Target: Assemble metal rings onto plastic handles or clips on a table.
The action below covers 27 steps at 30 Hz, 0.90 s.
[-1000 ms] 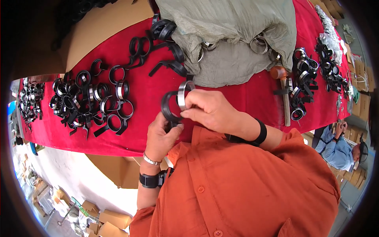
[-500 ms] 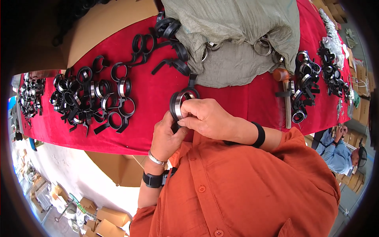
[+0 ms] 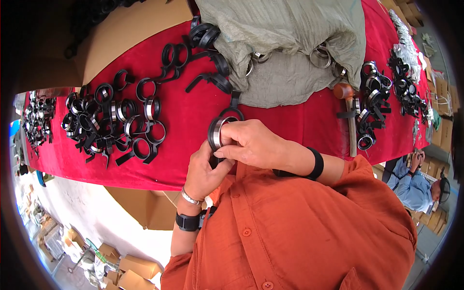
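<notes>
I see bright, even daylight on the red tablecloth point(image 3: 193, 116), with only soft shadows under the black rings point(image 3: 116, 121). The pale floor point(image 3: 87, 212) at lower left looks overexposed. The fisheye bends the table edge strongly, and the corners are dark. The centre is sharp.

Brown cardboard boxes point(image 3: 130, 273) on the floor, lower left.

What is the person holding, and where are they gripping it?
A black ring clamp with a metal ring, pinched at its lower rim between right hand and left hand.
</notes>
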Available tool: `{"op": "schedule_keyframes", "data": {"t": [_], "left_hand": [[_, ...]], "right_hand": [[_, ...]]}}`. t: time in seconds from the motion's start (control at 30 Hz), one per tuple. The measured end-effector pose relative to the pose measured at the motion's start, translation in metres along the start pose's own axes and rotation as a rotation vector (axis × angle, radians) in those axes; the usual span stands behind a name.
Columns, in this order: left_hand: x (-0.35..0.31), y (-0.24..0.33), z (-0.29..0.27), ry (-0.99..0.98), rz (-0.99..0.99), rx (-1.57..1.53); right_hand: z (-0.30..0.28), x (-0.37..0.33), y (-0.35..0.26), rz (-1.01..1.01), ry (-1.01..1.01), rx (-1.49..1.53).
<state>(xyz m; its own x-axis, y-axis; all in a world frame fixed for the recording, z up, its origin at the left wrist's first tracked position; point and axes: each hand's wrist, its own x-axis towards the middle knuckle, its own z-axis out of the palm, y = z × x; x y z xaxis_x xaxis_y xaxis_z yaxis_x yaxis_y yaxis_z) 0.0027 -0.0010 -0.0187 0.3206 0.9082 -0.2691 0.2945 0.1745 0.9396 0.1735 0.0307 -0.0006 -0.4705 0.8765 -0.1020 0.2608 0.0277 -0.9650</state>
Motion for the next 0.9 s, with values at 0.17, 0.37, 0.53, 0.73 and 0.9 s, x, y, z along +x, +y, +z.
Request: {"op": "schedule_keyframes", "data": {"t": [0.17,0.37,0.53,0.73,0.9], "left_hand": [[0.000,0.008,-0.005,-0.076,-0.020,0.130],[-0.006,0.011,-0.009,-0.062,-0.232,-0.463],[-0.004,0.014,-0.003,-0.005,-0.280,-0.418],[-0.004,0.012,-0.009,-0.010,-0.294,-0.413],[-0.003,0.012,-0.008,-0.012,-0.272,-0.410]], "right_hand": [[-0.004,0.002,0.006,-0.055,-0.094,-0.035],[-0.041,-0.001,-0.003,0.208,0.122,0.401],[-0.029,-0.002,0.009,0.278,0.056,0.318],[-0.015,0.001,0.011,0.371,0.061,0.457],[-0.014,0.000,0.010,0.324,0.107,0.378]]}}
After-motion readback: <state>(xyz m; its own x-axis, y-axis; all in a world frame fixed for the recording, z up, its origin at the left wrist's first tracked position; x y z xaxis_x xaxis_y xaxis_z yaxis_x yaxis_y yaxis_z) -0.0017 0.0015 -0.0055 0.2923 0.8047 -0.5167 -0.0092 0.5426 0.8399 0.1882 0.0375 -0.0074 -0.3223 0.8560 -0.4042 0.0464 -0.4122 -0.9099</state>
